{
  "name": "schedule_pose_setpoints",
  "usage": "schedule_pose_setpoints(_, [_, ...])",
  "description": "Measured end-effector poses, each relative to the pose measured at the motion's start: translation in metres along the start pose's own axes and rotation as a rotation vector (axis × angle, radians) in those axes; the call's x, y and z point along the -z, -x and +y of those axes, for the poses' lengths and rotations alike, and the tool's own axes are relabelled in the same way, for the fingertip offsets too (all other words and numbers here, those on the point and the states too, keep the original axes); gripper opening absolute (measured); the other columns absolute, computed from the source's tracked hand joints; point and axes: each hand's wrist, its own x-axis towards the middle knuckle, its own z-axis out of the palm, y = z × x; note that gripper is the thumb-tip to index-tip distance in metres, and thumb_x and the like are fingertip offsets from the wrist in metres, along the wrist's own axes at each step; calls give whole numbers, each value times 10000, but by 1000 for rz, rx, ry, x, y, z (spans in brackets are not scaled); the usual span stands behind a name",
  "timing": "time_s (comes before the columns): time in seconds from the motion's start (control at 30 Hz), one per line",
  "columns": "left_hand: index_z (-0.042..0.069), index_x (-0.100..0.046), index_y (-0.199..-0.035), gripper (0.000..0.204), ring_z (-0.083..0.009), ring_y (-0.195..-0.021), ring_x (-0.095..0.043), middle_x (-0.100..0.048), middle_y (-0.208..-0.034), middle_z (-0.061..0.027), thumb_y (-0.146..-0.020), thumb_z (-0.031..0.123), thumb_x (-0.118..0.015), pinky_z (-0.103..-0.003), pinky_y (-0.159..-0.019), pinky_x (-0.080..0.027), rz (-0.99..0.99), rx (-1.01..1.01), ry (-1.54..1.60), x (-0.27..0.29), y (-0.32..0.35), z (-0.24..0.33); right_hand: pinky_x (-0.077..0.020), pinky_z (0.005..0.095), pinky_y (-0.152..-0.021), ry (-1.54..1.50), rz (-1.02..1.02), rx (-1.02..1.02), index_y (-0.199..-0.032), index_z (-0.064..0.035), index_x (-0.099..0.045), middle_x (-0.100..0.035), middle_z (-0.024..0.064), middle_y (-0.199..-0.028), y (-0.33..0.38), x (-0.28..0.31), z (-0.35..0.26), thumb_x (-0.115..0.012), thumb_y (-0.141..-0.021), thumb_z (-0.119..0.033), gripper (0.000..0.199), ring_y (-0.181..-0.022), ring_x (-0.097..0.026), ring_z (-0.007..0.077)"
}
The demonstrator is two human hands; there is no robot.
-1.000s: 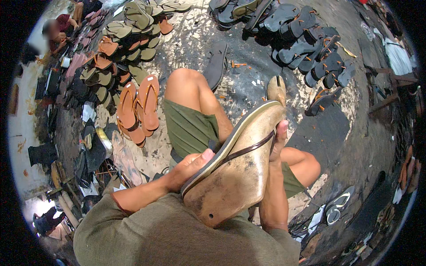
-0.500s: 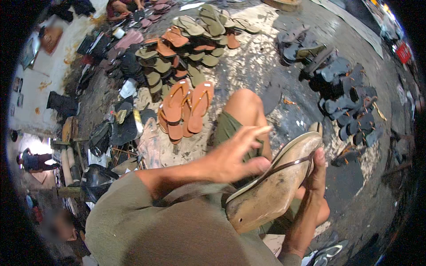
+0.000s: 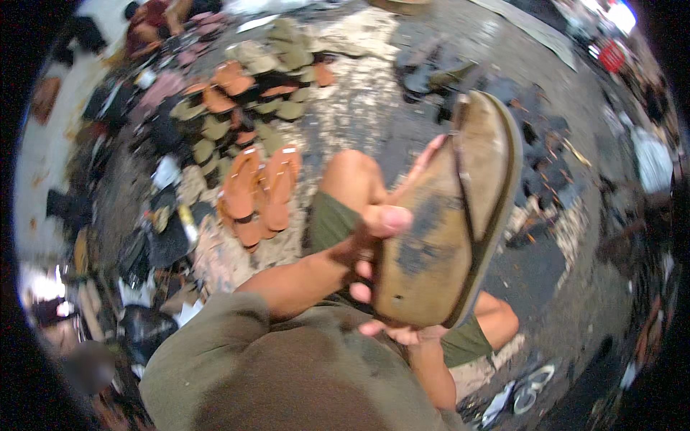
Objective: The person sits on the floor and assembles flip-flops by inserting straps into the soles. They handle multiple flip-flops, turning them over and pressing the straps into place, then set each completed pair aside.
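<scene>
Fingers of the left hand wrap the near left edge of a worn tan sandal, thumb pressed on its face, gripping it. Beneath the sandal's near end, the right hand cups it from below; only a few fingertips show, so its grip is hard to judge, though it clearly supports the sandal. The sandal is held up in the air above the person's bare knees and green shorts, its long axis running from lower left up to upper right, the far end pointing away from the person. A dark strap crosses its face. Most of the right hand is hidden behind it. Orange sandals lie on the floor to the left, near the knee, with blurred heaps of footwear beyond. Bare concrete stays open between the piles, straight ahead.
</scene>
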Motion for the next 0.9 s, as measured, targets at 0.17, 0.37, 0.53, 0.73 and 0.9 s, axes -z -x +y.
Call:
schedule_pose_setpoints(0.17, [128,-273,-1616,715,-249,-1483,-391,-428,-1578,-178,-1012,310,-608,-373,-1226,-292,246,199,-226,12,2,1,-462,562,-1099,842,319,490,-1622,-11,-164,-414,233,-1528,7,-17,-22,-737,-842,-266,1001,-1384,-483,368])
schedule_pose_setpoints(0.37, [-15,-198,-1602,770,-243,-1376,-497,-452,-1513,-155,-1005,282,-584,-386,-1162,-403,203,384,-312,15,19,-13,-415,423,-1126,1503,530,721,-1627,-24,-111,-431,221,-1505,9,8,-41,-681,-901,-128,929,-1330,-510,271])
schedule_pose_setpoints(0.53, [-36,-246,-1583,754,-220,-1361,-498,-476,-1487,-142,-995,264,-611,-378,-1152,-409,190,372,-475,18,25,-2,-419,428,-1123,1499,548,630,-1627,-42,-89,-417,231,-1516,4,1,-40,-683,-897,-105,943,-1338,-509,289])
schedule_pose_setpoints(0.73, [-54,-136,-1609,866,-228,-1357,-468,-439,-1491,-157,-955,171,-656,-368,-1131,-411,163,246,-784,21,35,-3,-420,422,-1122,909,332,571,-1626,-85,-89,-422,216,-1497,-3,-2,-42,-663,-927,-193,911,-1358,-483,296])
schedule_pose_setpoints(0.9, [-33,-68,-1638,1072,-273,-1477,-355,-305,-1604,-240,-941,376,-773,-394,-1182,-352,-20,212,-917,40,44,-12,-348,445,-1169,1454,698,736,-1608,-22,-116,-333,218,-1556,-1,25,-41,-655,-982,-319,878,-1406,-400,326])
